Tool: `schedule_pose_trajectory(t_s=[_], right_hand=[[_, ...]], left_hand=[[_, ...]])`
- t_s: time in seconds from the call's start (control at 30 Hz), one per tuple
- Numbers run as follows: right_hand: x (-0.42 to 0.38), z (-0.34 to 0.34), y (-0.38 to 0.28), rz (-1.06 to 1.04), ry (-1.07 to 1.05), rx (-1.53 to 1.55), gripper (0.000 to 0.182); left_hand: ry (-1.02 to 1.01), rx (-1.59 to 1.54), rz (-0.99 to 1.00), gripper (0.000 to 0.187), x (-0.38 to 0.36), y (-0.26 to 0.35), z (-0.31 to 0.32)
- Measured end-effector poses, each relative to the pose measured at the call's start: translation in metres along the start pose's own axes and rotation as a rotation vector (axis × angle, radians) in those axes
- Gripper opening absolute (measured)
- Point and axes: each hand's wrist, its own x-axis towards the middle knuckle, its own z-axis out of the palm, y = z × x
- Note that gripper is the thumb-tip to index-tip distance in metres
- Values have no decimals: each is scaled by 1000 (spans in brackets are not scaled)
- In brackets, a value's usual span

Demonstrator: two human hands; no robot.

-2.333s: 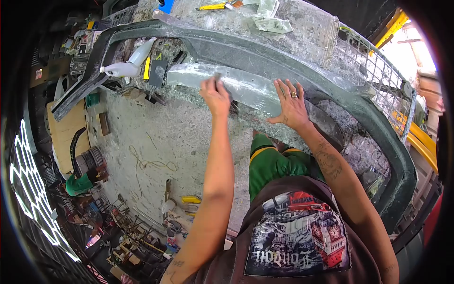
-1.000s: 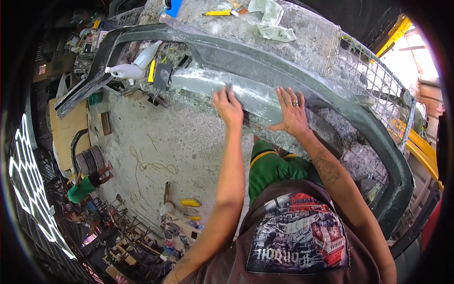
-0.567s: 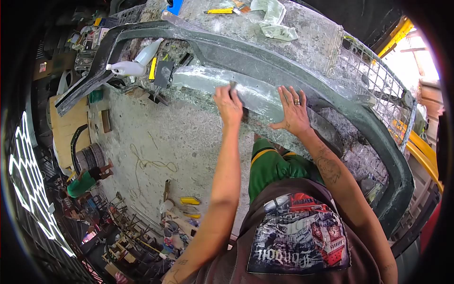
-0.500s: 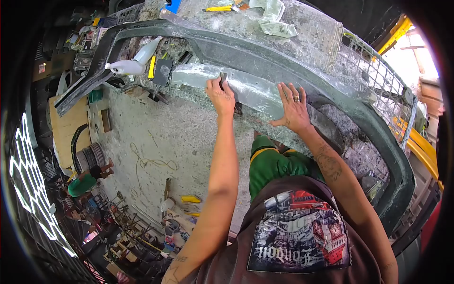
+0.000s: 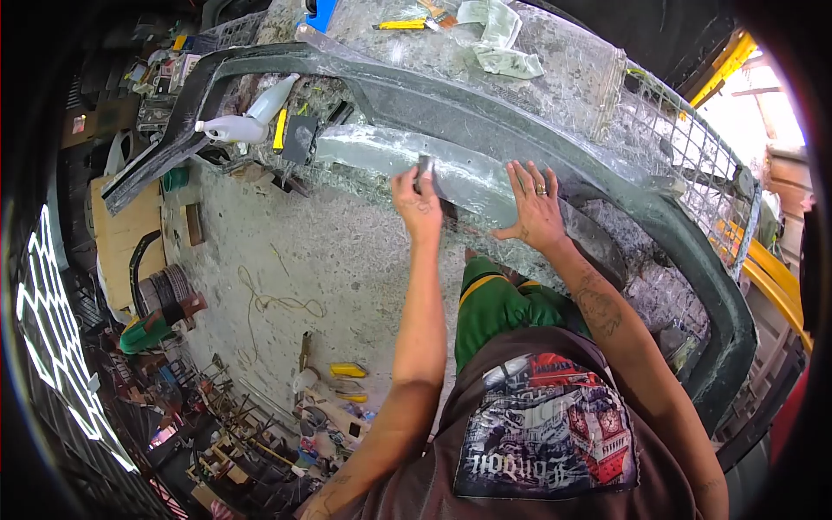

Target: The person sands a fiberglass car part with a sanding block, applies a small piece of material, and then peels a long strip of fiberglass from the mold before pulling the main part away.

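Note:
A dark sanding block (image 5: 424, 170) is gripped in my left hand (image 5: 418, 201), fingers and thumb closed on its sides. It rests against the scuffed grey panel strip (image 5: 360, 149), around the middle of its length. My right hand (image 5: 539, 210) lies flat with spread fingers over the strip's right end, a ring on one finger. Behind the strip curves a large dark car bumper (image 5: 485, 104), dusty and dull.
To the left lie a white plastic bottle (image 5: 234, 129), a yellow cutter knife (image 5: 280, 128) and a dark flat sheet (image 5: 299, 139). A cloth (image 5: 503, 59) and another yellow cutter (image 5: 403, 24) are at the back. A wire rack (image 5: 693, 147) stands right; a cord (image 5: 282, 303) lies on the floor.
My left hand has moved right and slightly toward me along the strip with the sanding block. My right hand stays in nearly the same place.

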Motion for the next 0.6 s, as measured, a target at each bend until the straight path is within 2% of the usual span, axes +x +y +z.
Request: schedule_pose_trajectory(t_s=[0.07,0.1,0.13,0.2,0.23,0.3,0.37,0.4,0.47,0.5,0.53,0.6], right_hand=[[1,-1,3,-3,25,11,147],[0,-1,4,-13,34,28,147],[-1,0,4,-23,43,48,147],[-1,1,4,-42,88,107,142],[-4,-3,5,-60,118,164,137],[-9,-7,-11,-137,272,344,117],[-18,-32,-39,-65,175,1004,84],[-19,-36,-44,-55,190,999,84],[-18,-39,-52,128,-114,1492,61],[-18,-36,-56,178,-34,1538,49],[-20,-35,-55,173,-25,1543,49],[-26,-34,-51,247,4,1610,40]], left_hand=[[-1,-96,-61,34,11,2,-21],[-46,-195,-194,38,12,-5,-28],[-49,-194,-185,38,8,9,-38],[-233,-726,-708,36,-4,37,-57],[-296,-855,-721,34,-12,36,-58],[-367,-928,-767,33,-29,45,-58],[-472,-1014,-806,32,-44,59,-58],[-491,-1016,-802,32,-50,67,-58],[-573,-1040,-795,33,-53,88,-60],[-605,-1081,-807,33,-52,98,-63],[-610,-1076,-799,33,-52,100,-63],[-641,-881,-683,31,-55,103,-65]])
